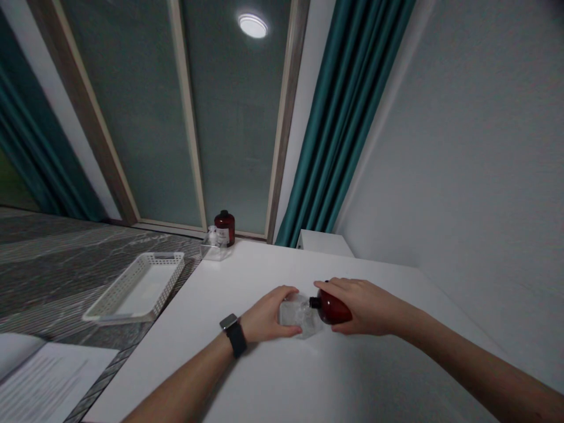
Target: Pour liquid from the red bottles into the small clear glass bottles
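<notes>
My left hand (pixel 267 317) grips a small clear bottle (pixel 294 312) that rests on the white table (pixel 247 376). My right hand (pixel 362 305) holds a dark red bottle (pixel 333 308) tipped on its side, with its black neck pointing left at the clear bottle's top. The two bottles meet near the middle of the table. A dark watch sits on my left wrist.
At the table's far edge stand another dark red bottle (pixel 224 228) and a clear box (pixel 215 247) with small items. A white mesh basket (pixel 140 288) hangs over the table's left edge. Papers (pixel 44 382) lie at the lower left. A grey wall runs along the right.
</notes>
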Demonstrator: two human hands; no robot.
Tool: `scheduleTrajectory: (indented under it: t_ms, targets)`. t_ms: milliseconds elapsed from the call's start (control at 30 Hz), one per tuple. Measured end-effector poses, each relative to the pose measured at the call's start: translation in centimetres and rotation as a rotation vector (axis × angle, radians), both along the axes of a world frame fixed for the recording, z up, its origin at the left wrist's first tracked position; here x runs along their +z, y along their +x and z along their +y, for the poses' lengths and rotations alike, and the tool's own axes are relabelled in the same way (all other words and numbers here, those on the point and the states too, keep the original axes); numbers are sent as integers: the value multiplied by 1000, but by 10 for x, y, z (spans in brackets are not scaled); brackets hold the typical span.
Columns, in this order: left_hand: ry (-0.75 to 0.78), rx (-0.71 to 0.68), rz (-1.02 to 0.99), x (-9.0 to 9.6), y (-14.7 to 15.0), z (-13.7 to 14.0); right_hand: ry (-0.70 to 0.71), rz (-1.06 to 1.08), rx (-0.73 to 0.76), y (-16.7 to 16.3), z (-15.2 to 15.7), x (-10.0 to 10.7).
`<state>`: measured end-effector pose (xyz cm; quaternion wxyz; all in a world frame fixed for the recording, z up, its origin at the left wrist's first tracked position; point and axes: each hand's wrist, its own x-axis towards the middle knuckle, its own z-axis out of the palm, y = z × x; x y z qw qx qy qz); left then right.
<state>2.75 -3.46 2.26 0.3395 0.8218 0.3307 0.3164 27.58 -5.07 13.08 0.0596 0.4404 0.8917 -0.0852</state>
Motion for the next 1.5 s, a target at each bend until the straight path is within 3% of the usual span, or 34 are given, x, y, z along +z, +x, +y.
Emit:
scheduleTrajectory:
  t_ms: [1500]
  targets:
    - [-2, 24, -26, -3, 1, 1, -7, -11, 17, -1, 2, 3]
